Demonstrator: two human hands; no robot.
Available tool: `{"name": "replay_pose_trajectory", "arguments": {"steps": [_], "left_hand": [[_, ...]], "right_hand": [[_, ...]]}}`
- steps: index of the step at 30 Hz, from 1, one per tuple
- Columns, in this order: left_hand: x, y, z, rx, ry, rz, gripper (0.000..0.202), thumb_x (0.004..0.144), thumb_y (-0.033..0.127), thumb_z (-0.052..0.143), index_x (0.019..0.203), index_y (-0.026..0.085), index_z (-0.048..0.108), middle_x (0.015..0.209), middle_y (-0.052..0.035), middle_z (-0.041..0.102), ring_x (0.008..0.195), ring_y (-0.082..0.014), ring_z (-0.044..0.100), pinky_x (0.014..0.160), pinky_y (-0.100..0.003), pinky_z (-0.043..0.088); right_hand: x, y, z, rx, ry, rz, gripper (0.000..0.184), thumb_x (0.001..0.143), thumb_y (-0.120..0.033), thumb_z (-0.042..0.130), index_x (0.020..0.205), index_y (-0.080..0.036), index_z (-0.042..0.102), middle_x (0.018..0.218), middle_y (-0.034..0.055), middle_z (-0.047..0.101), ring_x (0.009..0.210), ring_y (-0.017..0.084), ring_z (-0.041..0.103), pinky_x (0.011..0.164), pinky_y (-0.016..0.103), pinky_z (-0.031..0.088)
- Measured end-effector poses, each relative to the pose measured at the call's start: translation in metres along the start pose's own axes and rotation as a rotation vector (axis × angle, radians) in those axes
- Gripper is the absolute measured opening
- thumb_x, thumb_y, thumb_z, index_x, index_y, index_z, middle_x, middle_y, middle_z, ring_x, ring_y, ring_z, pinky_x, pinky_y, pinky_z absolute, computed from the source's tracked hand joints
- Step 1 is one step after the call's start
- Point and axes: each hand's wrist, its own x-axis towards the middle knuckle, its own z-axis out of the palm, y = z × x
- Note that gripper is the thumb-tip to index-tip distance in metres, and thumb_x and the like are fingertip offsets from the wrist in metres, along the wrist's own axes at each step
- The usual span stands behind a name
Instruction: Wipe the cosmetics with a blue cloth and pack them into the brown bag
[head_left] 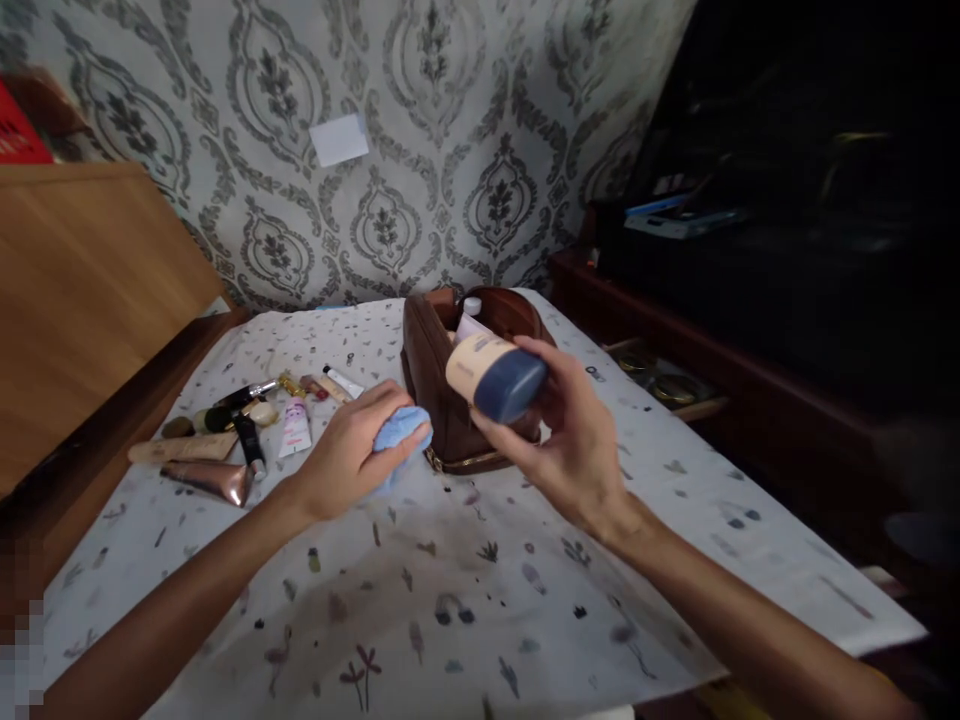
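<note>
My right hand (574, 440) is closed around a beige bottle with a dark blue cap (495, 377), held on its side just in front of an open brown toiletry bag (439, 400). A white-capped bottle (471, 312) stands inside the bag. My left hand (352, 450) is closed on a light blue cloth (401, 430), close to the bag's left side and a little left of the bottle.
Several tubes and cosmetics (225, 430) lie scattered at the left of the patterned white tablecloth (465, 590). A wooden panel (82, 290) rises at the left. Dark wooden furniture with an open drawer (667, 385) runs along the right. Patterned wallpaper (420, 130) is behind.
</note>
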Motion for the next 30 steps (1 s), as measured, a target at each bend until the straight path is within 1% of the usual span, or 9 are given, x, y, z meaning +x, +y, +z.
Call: {"name": "replay_pose_trajectory", "arguments": {"steps": [2,5,7,9,13,18,23,26,30], "left_hand": [[0.017,0.000,0.003,0.215,-0.028,0.142,0.021,0.099,0.023,0.043,0.108,0.018,0.061,0.099,-0.0076,0.060,0.083,-0.0181,0.060,0.067,-0.027,0.046],[0.036,-0.003,0.010,0.552,-0.098,0.210,0.043,0.094,0.012,0.041,0.134,0.022,0.055,0.111,-0.0096,0.059,0.089,-0.0202,0.062,0.056,-0.025,0.041],[0.042,-0.003,0.013,0.700,-0.136,0.201,0.050,0.092,0.009,0.041,0.137,0.025,0.054,0.110,-0.0087,0.058,0.085,-0.0190,0.062,0.051,-0.023,0.037],[0.044,-0.004,0.014,0.765,-0.143,0.208,0.050,0.091,0.008,0.041,0.136,0.025,0.056,0.108,-0.0082,0.058,0.081,-0.0174,0.061,0.048,-0.023,0.034],[0.041,-0.006,0.009,0.742,-0.118,0.276,0.048,0.090,0.007,0.038,0.130,0.020,0.061,0.104,-0.0088,0.058,0.074,-0.0154,0.058,0.044,-0.023,0.029],[0.058,-0.006,-0.001,0.622,-0.175,0.289,0.048,0.087,0.006,0.039,0.124,0.021,0.065,0.102,-0.0065,0.059,0.070,-0.0129,0.055,0.049,-0.022,0.036],[0.081,-0.005,-0.006,0.602,-0.245,0.399,0.040,0.087,0.006,0.041,0.111,0.021,0.069,0.115,-0.0090,0.061,0.103,-0.0223,0.057,0.066,-0.027,0.050],[0.079,-0.009,-0.008,0.601,-0.291,0.433,0.039,0.086,0.004,0.042,0.109,0.021,0.069,0.118,-0.0084,0.064,0.110,-0.0241,0.056,0.075,-0.031,0.053],[0.072,-0.015,-0.010,0.507,-0.254,0.408,0.040,0.087,0.004,0.042,0.113,0.021,0.067,0.120,-0.0095,0.065,0.116,-0.0252,0.056,0.083,-0.035,0.055]], "right_hand": [[0.012,0.007,-0.008,0.004,-0.019,0.071,0.059,0.080,-0.037,0.076,0.132,-0.026,0.051,0.129,0.0116,0.060,0.109,0.029,0.065,0.085,0.047,0.060],[0.027,0.015,-0.018,-0.029,-0.062,0.094,0.056,0.077,-0.038,0.076,0.126,-0.023,0.055,0.126,0.0120,0.062,0.111,0.031,0.064,0.088,0.048,0.058],[0.034,0.019,-0.023,-0.057,-0.090,0.102,0.054,0.076,-0.037,0.076,0.125,-0.022,0.057,0.122,0.0117,0.064,0.110,0.031,0.064,0.089,0.048,0.058],[0.039,0.021,-0.027,-0.069,-0.115,0.115,0.055,0.076,-0.037,0.075,0.125,-0.020,0.057,0.117,0.0113,0.066,0.103,0.030,0.067,0.086,0.047,0.058],[0.051,0.025,-0.034,-0.082,-0.127,0.109,0.056,0.077,-0.039,0.075,0.126,-0.019,0.057,0.107,0.0088,0.068,0.086,0.026,0.069,0.076,0.044,0.059],[0.068,0.033,-0.044,-0.126,-0.150,0.019,0.053,0.075,-0.036,0.077,0.122,-0.021,0.060,0.105,0.0071,0.070,0.088,0.026,0.070,0.074,0.040,0.059],[0.074,0.033,-0.051,-0.149,-0.257,-0.014,0.048,0.074,-0.035,0.080,0.117,-0.021,0.064,0.096,0.0047,0.072,0.084,0.025,0.071,0.074,0.038,0.059],[0.077,0.031,-0.053,-0.142,-0.302,-0.028,0.043,0.075,-0.033,0.080,0.114,-0.022,0.066,0.093,0.0027,0.072,0.084,0.024,0.071,0.075,0.037,0.059],[0.085,0.034,-0.055,-0.154,-0.318,-0.059,0.039,0.078,-0.039,0.077,0.113,-0.024,0.066,0.093,0.0003,0.072,0.085,0.023,0.072,0.072,0.033,0.059]]}}
